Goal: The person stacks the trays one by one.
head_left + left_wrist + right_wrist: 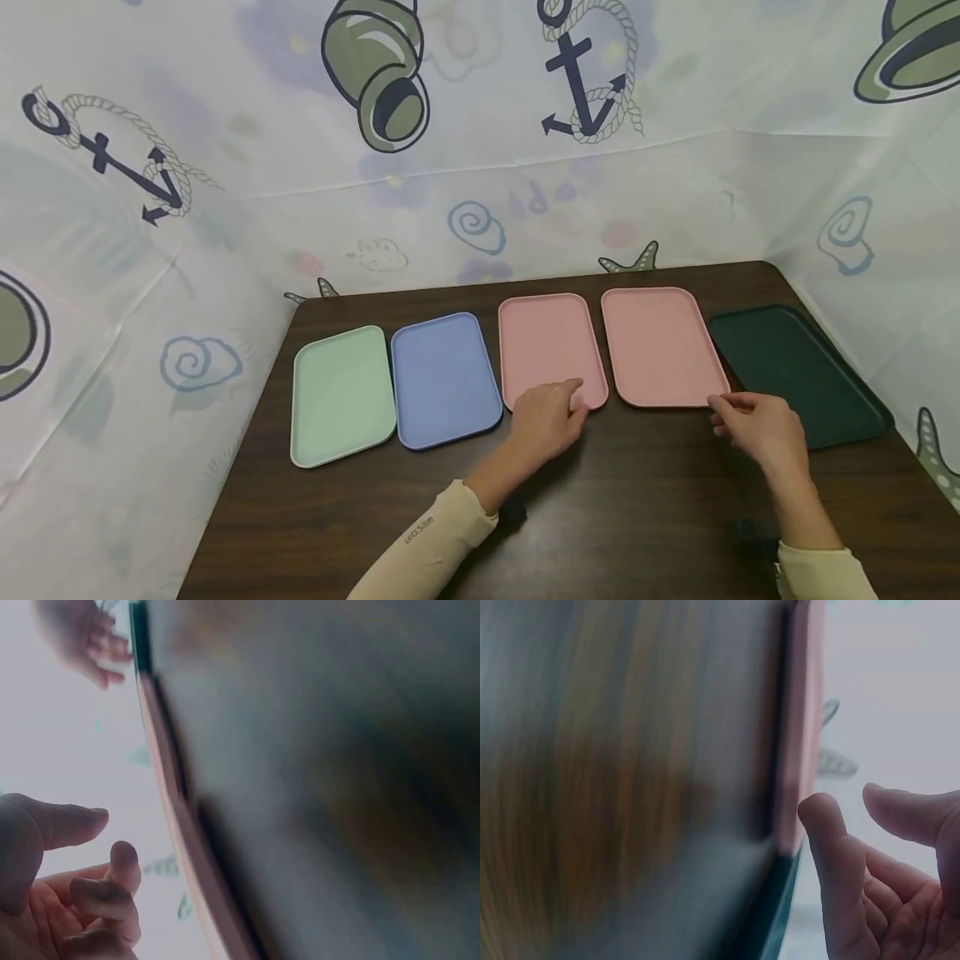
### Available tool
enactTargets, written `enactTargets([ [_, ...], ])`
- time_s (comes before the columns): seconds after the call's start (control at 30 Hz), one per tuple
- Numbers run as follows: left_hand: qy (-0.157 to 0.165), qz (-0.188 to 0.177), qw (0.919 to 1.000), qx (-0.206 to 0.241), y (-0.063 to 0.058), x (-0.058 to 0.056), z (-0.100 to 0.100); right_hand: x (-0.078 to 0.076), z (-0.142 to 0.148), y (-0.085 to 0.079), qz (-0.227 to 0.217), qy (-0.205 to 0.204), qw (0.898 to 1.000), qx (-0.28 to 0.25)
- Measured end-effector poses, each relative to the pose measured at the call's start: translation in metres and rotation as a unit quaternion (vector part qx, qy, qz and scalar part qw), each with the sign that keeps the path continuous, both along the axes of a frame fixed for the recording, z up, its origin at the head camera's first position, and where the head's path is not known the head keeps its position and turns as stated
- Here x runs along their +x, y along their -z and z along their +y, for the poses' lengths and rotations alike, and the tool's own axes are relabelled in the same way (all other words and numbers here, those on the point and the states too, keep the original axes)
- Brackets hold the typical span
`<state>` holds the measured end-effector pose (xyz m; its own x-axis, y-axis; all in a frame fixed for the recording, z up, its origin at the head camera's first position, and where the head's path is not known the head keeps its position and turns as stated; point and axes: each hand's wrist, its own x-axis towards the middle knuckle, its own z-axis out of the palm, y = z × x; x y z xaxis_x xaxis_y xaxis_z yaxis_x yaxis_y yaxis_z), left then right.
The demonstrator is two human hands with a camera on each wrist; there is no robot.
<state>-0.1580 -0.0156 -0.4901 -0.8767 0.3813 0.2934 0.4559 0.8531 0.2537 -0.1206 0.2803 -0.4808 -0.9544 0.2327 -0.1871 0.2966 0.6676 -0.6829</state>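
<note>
My left hand (546, 417) hovers over the near edge of the left pink tray (551, 337), its index finger pointing to the right. In the left wrist view, the thumb and index finger of that left hand (75, 889) are apart with nothing between them. By the near right corner of the right pink tray (660, 346) is my right hand (761, 429), overlapping the dark green tray (798, 367) too. The right wrist view shows this right hand (885, 885) with a gap between thumb and index finger, the index fingertip right at the pink rim.
A mint green tray (341, 396) and a blue tray (446, 379) lie at the left of the row on the dark wooden table (637, 517). Behind and beside the table hangs a white sheet (495, 100) printed with anchors, shells and starfish.
</note>
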Motion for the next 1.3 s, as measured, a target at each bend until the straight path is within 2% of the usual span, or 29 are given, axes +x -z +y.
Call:
enactTargets([
  [0.13, 0.029, -0.021, 0.9992, -0.018, 0.006, 0.004, 0.029, -0.002, 0.022, 0.006, -0.02, 0.014, 1.0, 0.017],
  [0.27, 0.022, -0.064, 0.9969, -0.04, 0.008, 0.005, 0.05, -0.007, 0.03, 0.013, -0.033, 0.012, 0.999, 0.019],
  [0.6, -0.012, -0.126, 0.9909, -0.045, 0.01, 0.002, 0.064, -0.025, 0.033, 0.015, -0.038, -0.014, 0.999, 0.019],
  [0.73, -0.022, -0.129, 0.9912, -0.023, 0.014, -0.001, 0.066, -0.03, 0.032, 0.015, -0.038, -0.021, 0.999, 0.019],
  [1.0, -0.032, -0.112, 0.9924, 0.04, 0.021, -0.004, 0.07, -0.037, 0.031, 0.019, -0.038, -0.023, 0.999, -0.019],
  [1.3, -0.067, -0.097, 0.9901, 0.077, 0.023, -0.006, 0.076, -0.036, 0.033, 0.025, -0.042, -0.01, 0.997, -0.064],
])
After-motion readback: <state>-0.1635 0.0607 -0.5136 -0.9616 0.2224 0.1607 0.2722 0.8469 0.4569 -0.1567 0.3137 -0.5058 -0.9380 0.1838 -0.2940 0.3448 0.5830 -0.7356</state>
